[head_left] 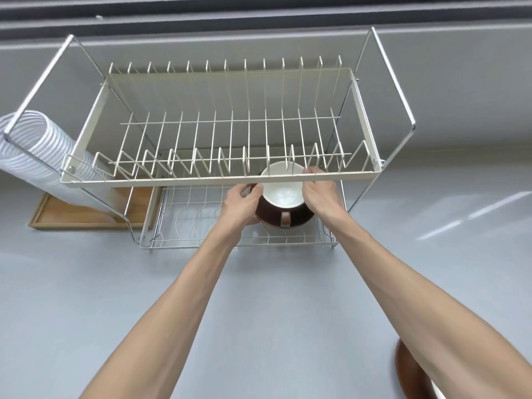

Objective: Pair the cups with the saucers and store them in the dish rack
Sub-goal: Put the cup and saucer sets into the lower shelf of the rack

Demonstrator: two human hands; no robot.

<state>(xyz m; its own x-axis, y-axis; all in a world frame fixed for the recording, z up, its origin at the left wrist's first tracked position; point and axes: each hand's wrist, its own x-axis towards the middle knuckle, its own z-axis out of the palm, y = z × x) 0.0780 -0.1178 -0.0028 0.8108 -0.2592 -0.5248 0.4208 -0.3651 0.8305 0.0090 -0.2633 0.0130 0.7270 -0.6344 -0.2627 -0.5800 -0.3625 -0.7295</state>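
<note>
Our left hand (pixel 240 204) and right hand (pixel 319 194) clasp the saucer (pixel 269 218) under its fragile, slippery cup (pixel 283 194), rim-held, inside the dish rack (pixel 218 180).

- The dish rack's upper tier (pixel 218 180) hangs low over the lower basket (pixel 184 223), leaving only a frontal slot to reach through.
- Both hands, left hand (pixel 243 204) and right hand (pixel 318 197), and the cup (pixel 283 194) on its saucer (pixel 302 221) fill that slot's right half (the left half stays free).
- The grey counter (pixel 273 298) before the rack lies open.
- A ribbed hose (pixel 31 145) and wooden tray (pixel 83 214) crowd the rack's left side.
</note>
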